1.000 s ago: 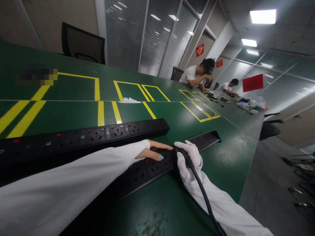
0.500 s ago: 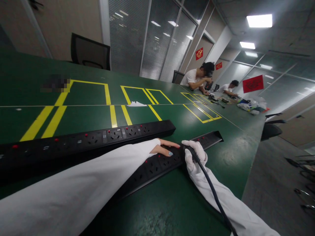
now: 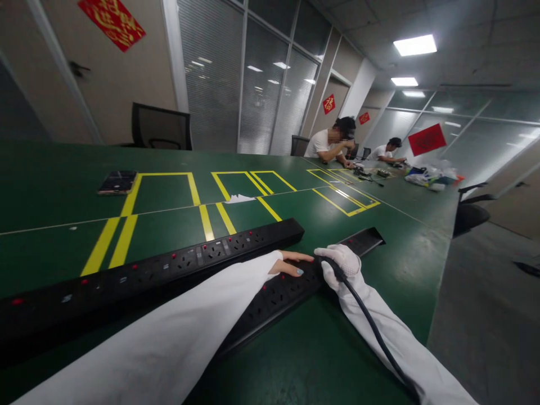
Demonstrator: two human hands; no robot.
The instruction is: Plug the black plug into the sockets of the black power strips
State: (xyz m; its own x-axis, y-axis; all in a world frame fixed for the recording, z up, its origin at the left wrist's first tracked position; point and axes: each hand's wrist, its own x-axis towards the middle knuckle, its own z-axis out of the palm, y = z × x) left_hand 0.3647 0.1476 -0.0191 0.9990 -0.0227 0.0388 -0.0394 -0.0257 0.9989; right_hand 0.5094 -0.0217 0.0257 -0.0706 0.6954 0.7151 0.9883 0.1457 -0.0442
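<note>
My right hand, in a white glove, is closed around a black power plug. Its thick black cable runs back along my right sleeve. The plug sits against a black power strip lying at a slant on the green table; whether its pins are in a socket is hidden by my fingers. My left hand, bare with a pale blue nail, rests on the same strip, thumb and finger stretched out near the plug. Farther back lies a second black power strip with red lights and several sockets.
A phone lies on the green table at the left, near yellow tape outlines and a torn white scrap. Two people in white sit at the far end beside cables and plastic bags. Chairs stand around the edges.
The head view has tilted up, so more of the wall and a red poster show. Both hands keep nearly the same place on the strip, with the plug still gripped.
</note>
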